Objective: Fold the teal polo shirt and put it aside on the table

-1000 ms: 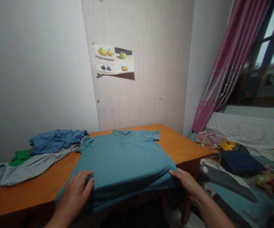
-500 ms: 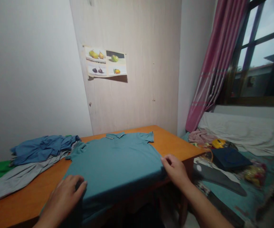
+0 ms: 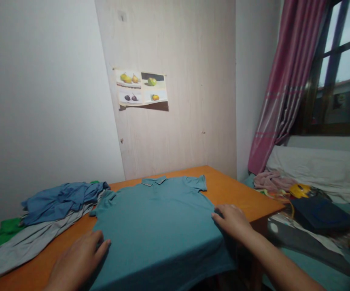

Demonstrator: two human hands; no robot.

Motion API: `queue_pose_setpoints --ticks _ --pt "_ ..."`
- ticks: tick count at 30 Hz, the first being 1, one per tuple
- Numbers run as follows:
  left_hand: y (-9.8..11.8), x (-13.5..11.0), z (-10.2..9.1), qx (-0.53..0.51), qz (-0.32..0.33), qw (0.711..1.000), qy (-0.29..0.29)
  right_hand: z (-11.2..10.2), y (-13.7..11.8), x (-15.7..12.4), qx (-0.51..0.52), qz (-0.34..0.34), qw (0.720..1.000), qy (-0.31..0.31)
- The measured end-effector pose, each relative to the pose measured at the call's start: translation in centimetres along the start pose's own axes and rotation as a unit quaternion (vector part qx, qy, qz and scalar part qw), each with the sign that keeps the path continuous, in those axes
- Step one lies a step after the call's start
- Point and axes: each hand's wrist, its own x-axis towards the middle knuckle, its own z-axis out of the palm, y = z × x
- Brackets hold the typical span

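A teal polo shirt (image 3: 159,226) lies spread on the orange table (image 3: 241,198), its collar towards the wall. The lower part of the shirt hangs over the table's near edge. My left hand (image 3: 79,258) rests at the shirt's left side, with thumb and fingers apart. At the right side edge of the shirt, my right hand (image 3: 234,222) lies with its fingers out and its thumb on the cloth. Both hands are open, and part of each one's fingers is turned out of sight.
Blue (image 3: 64,200), grey (image 3: 38,240) and green (image 3: 6,232) garments are piled on the table's left. Right of the table is a bed with a dark blue flat item (image 3: 323,214), a pink cloth (image 3: 270,180) and a white cover (image 3: 320,165). A pink curtain (image 3: 281,89) hangs by the window.
My right hand has let go of the shirt's edge and now lies on it. The lower part hangs further down at the right. The view has shifted slightly up and left.
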Motion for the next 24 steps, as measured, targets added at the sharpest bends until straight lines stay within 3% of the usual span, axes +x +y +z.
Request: queue_pose_setpoints --ticks 5,8,11,17,21,24 --pt "6.0 5.5 2.4 -0.039 0.155 0.986 -0.056 1.8 -4.1 0.9 0.094 -0.16 0.98 -0.066" --pt "9.4 8.4 4.2 -0.062 0.214 0.97 -0.099 2.7 -4.1 2.0 0.088 -0.173 0.976 -0.097" --pt "11.6 10.8 5.7 -0.058 0.242 0.961 -0.119 2.4 -1.9 4.3 0.054 -0.116 0.989 -0.073" --pt "13.5 13.7 8.3 -0.046 0.249 0.964 -0.082 1.2 2.5 10.9 0.063 0.098 0.993 0.005" --pt "13.6 13.5 9.9 -0.053 0.231 0.971 -0.035 2.2 3.8 14.8 0.064 0.145 0.987 0.0" --pt "13.3 13.3 10.6 -0.07 0.235 0.969 -0.035 3.5 4.0 17.0 0.071 0.163 0.984 -0.009"
